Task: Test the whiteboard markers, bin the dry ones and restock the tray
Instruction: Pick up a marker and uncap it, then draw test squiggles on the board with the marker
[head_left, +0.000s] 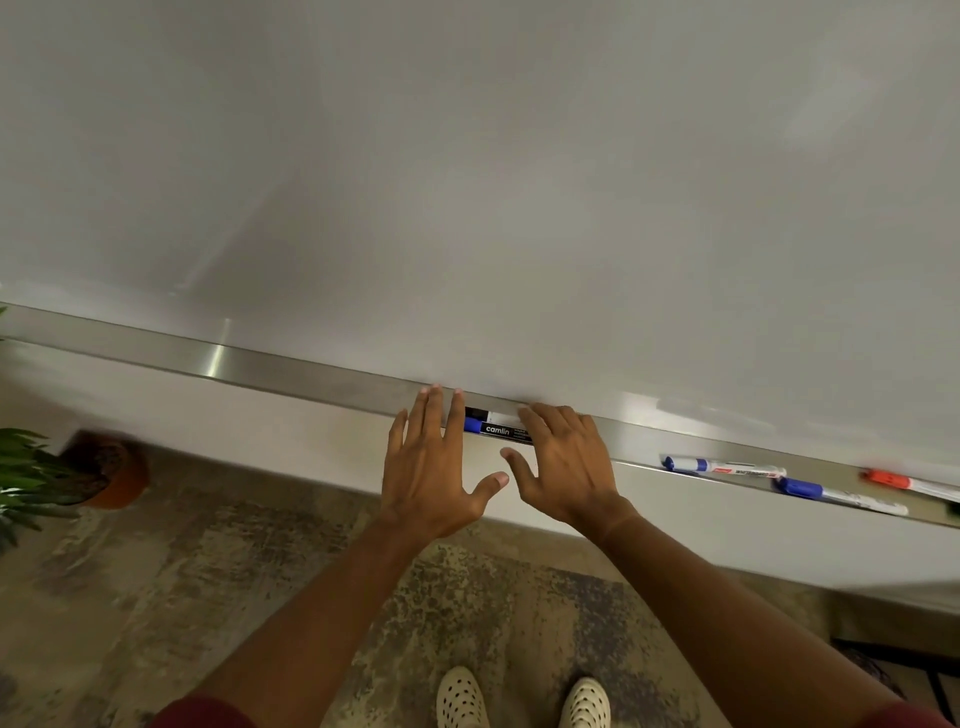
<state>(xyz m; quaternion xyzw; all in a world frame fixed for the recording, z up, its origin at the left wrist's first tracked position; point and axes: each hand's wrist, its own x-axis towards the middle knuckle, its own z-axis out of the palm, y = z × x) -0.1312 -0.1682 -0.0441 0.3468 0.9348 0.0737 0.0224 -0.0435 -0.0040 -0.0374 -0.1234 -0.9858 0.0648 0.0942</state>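
Left hand: our left hand (423, 467) lies flat with fingers straight, holding nothing, at frame centre.
Right hand: our right hand (563, 460) is spread; its fingertips seem to touch the blue-capped black-labelled marker (496, 429), though contact is unclear.
Tray: long brushed-metal ledge (249, 364) crossing the frame.
Advice: we should square the markers lengthwise, caps aligned.

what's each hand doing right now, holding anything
Left hand: open, fingers straight, tips on the tray beside the markers, holding nothing.
Right hand: open, fingers spread over the markers, no grip visible.
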